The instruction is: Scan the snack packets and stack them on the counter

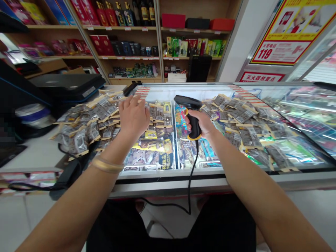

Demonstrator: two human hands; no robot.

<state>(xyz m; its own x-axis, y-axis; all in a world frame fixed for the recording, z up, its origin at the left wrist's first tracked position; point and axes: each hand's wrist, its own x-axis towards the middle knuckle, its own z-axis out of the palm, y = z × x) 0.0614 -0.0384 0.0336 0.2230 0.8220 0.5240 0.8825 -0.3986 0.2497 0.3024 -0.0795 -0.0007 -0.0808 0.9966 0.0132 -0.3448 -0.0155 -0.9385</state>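
Observation:
My right hand (203,124) is closed around the handle of a black barcode scanner (191,113) with an orange trim, its head pointing away over the glass top of a chest freezer (168,175). The scanner's black cable (191,182) hangs down over the freezer's front edge. My left hand (133,115), a gold bangle on its wrist, reaches over a heap of small grey packets (89,122) on the left of the glass, fingers stretched out and resting on them. A second spread of the same packets (249,126) lies to the right of the scanner.
Coloured frozen goods (157,147) show through the glass. A black till or printer (68,85) stands at the left on a white counter. Shelves of boxed goods (131,38) line the back wall. A red and yellow poster (288,31) hangs at the right.

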